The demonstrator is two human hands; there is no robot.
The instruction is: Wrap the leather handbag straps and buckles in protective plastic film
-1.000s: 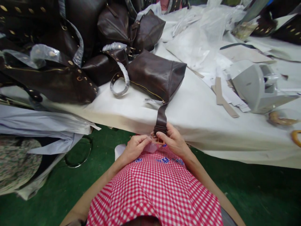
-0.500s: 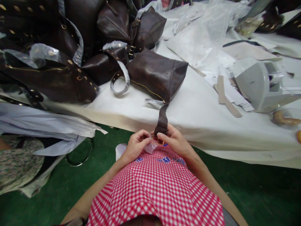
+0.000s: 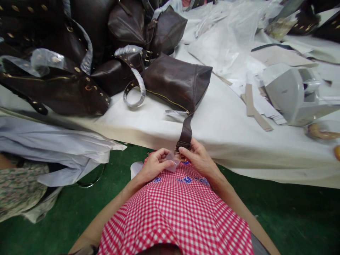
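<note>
A dark brown leather bag (image 3: 175,79) lies on the white-covered table, its gold zipper facing me. From its near corner a leather strap (image 3: 186,131) runs down over the table edge. My right hand (image 3: 200,159) is closed on the strap's end, thumb on top beside a gold-coloured buckle (image 3: 183,158). Just left of the buckle, my left hand (image 3: 156,163) pinches a small piece of clear plastic film (image 3: 171,163). The film reaches to the buckle; whether it is wrapped on it I cannot tell.
Several dark studded bags (image 3: 53,88) with wrapped handles crowd the table's left. A grey tape dispenser (image 3: 287,95), card strips (image 3: 255,109) and plastic sheets (image 3: 225,39) lie to the right. At the lower left, a person's patterned clothing (image 3: 23,187) shows beside pale sheeting (image 3: 58,141).
My left hand has shifted slightly away from the buckle, with the film still in its fingers. The strap end and my right hand have barely moved.
</note>
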